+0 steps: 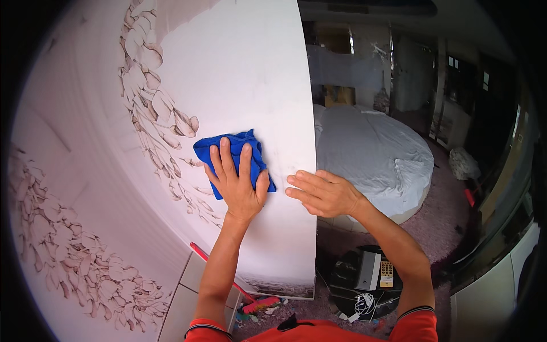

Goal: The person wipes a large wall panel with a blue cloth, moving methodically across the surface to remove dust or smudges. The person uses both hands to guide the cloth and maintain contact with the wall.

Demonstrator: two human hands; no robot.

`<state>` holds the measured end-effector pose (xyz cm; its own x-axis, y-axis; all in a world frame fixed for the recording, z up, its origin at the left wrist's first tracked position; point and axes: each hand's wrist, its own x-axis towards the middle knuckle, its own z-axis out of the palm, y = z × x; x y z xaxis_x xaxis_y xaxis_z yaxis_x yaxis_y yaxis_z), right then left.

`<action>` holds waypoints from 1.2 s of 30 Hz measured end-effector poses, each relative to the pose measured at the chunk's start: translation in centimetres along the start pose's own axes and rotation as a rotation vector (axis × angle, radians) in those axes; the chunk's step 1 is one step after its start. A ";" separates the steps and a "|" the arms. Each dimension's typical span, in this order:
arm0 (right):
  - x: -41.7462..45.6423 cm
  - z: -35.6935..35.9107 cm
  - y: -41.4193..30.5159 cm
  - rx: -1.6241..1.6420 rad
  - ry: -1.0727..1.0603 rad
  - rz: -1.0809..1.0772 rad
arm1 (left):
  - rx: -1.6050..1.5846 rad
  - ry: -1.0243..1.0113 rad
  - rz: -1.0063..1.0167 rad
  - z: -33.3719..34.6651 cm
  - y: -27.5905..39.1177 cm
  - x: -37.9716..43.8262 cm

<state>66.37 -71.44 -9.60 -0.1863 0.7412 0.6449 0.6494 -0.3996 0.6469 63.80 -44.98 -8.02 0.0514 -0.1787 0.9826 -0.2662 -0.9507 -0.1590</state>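
Observation:
My left hand point(238, 184) lies over a folded blue cloth point(205, 149), fingers spread, and presses it against a white wall panel point(256, 85). The panel carries a printed pattern of pinkish-brown petals point(149, 102) on its left part. To the right of the cloth is my right hand point(322, 192), which holds nothing. Its fingertips reach over the panel's right edge and seem to rest on the panel's face. Faint grey marks show on the white surface between the two hands.
Beyond the panel's edge stands a round bed point(372, 149) with a rumpled grey sheet. Below, a dark round table point(342, 299) bears a box point(369, 271), a yellow keypad device point(386, 273) and a white cable point(364, 303). A red broom point(260, 304) leans at the panel's foot among debris.

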 end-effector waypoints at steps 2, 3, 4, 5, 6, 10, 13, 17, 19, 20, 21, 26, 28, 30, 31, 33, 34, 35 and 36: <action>0.1 0.0 0.2 -0.007 0.021 -0.015 | -0.028 0.018 -0.006 0.1 -0.4 1.6; 0.1 0.1 0.3 -0.010 0.025 -0.016 | -0.040 0.028 -0.008 0.2 -0.6 2.7; 0.1 0.2 0.3 -0.010 0.024 -0.016 | -0.047 0.051 -0.002 0.3 -0.7 3.7; 0.1 0.2 0.3 -0.010 0.028 -0.018 | -0.037 0.067 -0.001 0.3 -0.8 4.8; 0.0 0.2 0.4 -0.009 0.032 -0.018 | -0.038 0.083 0.001 0.4 -0.8 5.9; 0.1 0.2 0.4 -0.028 0.045 -0.028 | 0.004 0.087 0.010 -0.3 -0.1 9.7; 0.1 0.0 0.3 -0.021 0.052 -0.024 | -0.018 0.087 -0.005 0.1 0.5 10.0; 0.1 0.1 0.2 0.014 0.052 -0.010 | -0.034 0.071 0.005 0.4 1.0 7.8; -0.1 0.2 0.1 0.023 0.057 -0.005 | -0.054 0.045 0.007 0.4 1.4 6.3; -0.2 0.3 0.1 0.021 0.053 0.000 | -0.066 0.036 0.006 0.5 1.5 5.5; -0.2 0.4 0.0 0.019 0.055 0.003 | -0.072 0.029 0.009 0.5 1.4 4.9; -0.5 0.6 -0.6 0.024 0.065 0.036 | -0.066 0.016 0.022 0.6 1.2 2.5; -0.8 1.1 -0.8 0.017 0.074 0.046 | -0.071 0.023 0.039 0.7 1.2 3.0; -0.8 1.2 -0.8 0.034 0.074 0.053 | -0.074 0.022 0.055 0.5 1.3 4.3; -0.9 1.2 -0.8 0.043 0.068 0.055 | -0.073 0.021 0.058 0.5 1.7 5.4; -1.0 1.3 -0.8 0.039 0.070 0.058 | -0.063 0.019 0.068 0.4 2.4 8.0; -1.0 1.4 -0.9 0.040 0.071 0.059 | -0.070 0.037 0.072 0.6 2.6 9.1; -1.0 1.4 -1.0 0.031 0.074 0.065 | -0.063 0.041 0.069 0.8 2.9 10.2; -1.1 1.5 -1.1 0.021 0.078 0.073 | -0.068 0.046 0.066 0.8 3.4 11.2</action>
<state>66.93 -71.05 -11.63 -0.1942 0.6660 0.7202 0.6783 -0.4393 0.5891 64.27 -50.43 2.33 -0.0118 -0.2270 0.9738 -0.3319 -0.9178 -0.2180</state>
